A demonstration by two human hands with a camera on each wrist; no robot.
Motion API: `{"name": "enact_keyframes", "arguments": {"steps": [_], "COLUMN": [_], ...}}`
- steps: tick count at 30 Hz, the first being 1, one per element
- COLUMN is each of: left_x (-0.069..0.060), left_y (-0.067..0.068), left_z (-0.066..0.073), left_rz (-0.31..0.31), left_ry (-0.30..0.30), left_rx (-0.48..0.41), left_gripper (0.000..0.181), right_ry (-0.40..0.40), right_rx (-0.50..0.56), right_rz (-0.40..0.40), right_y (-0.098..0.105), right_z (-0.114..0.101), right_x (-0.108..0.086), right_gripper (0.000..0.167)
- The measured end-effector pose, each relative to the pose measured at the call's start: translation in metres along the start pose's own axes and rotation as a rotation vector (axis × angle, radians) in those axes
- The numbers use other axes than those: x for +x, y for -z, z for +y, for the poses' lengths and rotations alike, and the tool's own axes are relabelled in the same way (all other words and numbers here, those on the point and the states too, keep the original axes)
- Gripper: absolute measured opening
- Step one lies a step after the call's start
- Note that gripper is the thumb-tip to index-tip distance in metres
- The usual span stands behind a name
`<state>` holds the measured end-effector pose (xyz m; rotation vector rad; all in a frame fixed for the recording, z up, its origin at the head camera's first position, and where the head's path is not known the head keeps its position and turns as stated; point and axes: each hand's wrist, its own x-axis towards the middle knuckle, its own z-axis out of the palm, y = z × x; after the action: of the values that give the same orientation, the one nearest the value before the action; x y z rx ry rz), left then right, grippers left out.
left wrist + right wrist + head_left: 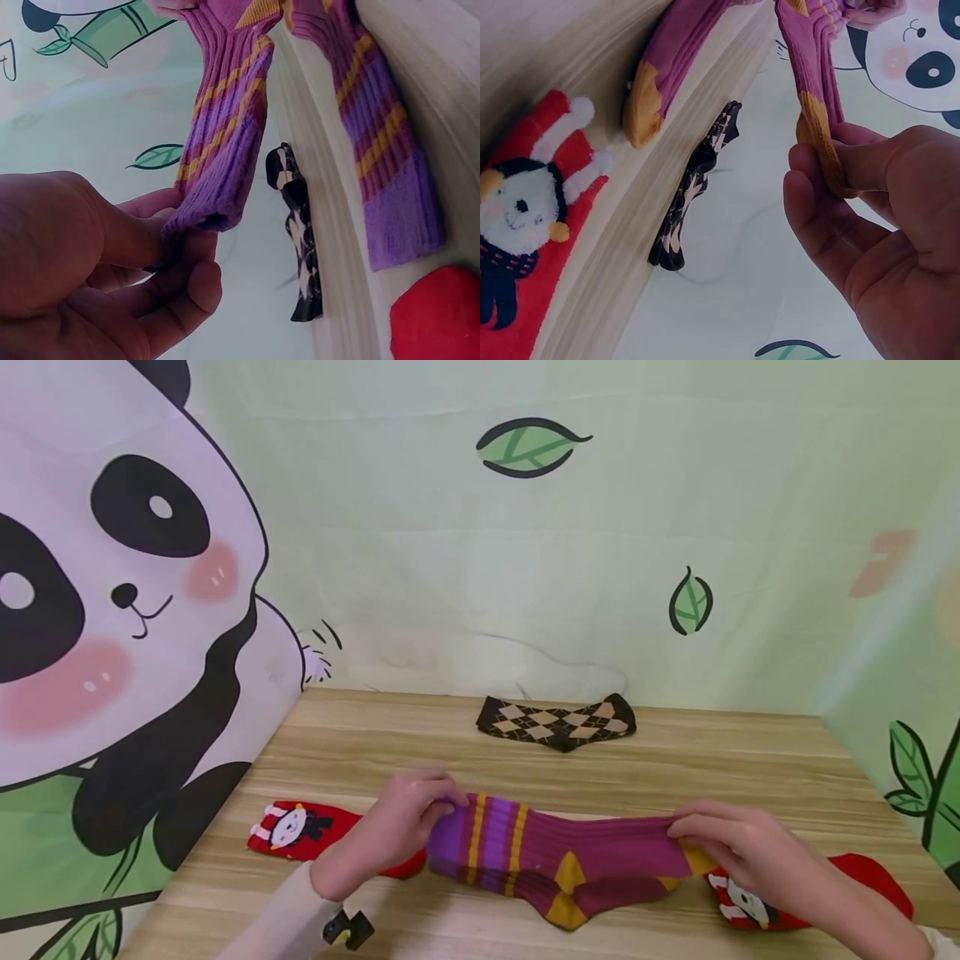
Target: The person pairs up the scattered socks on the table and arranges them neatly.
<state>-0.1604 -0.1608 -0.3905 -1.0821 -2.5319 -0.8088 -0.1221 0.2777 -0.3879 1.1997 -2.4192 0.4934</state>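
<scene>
A purple sock (600, 839) with yellow stripes, heel and toe is held stretched sideways above the table (405, 727); its cuff is pinched by the left hand (401, 822) and its toe by the right hand (750, 843). A matching sock (600, 897) is partly hidden behind it. A red sock (348, 820) is partly covered by the left arm, and another red sock (873, 877) by the right; an animal face is shown on each. Farther back, a diamond-patterned sock (557, 723) is laid near the wall covering (420, 568), on which a panda (165, 435) and leaves (531, 447) are printed.
</scene>
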Motion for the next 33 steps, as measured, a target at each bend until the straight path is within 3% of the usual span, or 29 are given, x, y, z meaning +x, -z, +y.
{"name": "enact_keyframes", "arguments": {"steps": [2, 3, 13, 20, 33], "left_x": [0.000, -0.001, -0.004, -0.006, -0.009], "left_y": [-0.001, -0.002, -0.008, -0.014, -0.021], "left_z": [0.000, 0.000, 0.001, -0.002, -0.007], "left_rz": [-0.032, -0.047, -0.148, -0.167, -0.202], "left_ry": [0.023, 0.035, 0.107, 0.083, 0.101], "left_rx": [-0.006, -0.006, -0.007, -0.011, -0.025], "left_gripper": [0.021, 0.021, 0.020, 0.021, 0.022], "right_ry": [0.000, 0.000, 0.020, 0.005, -0.051], "right_rx": [0.018, 0.023, 0.044, 0.079, 0.113], "right_rz": [-0.007, -0.008, -0.079, -0.123, -0.199], "right_y": [-0.002, -0.003, -0.009, -0.014, -0.017], "right_z": [0.001, 0.001, 0.004, 0.004, 0.001], "right_x": [-0.001, -0.002, -0.004, -0.006, -0.003], "right_gripper": [0.053, 0.053, 0.042, 0.040, 0.034]}}
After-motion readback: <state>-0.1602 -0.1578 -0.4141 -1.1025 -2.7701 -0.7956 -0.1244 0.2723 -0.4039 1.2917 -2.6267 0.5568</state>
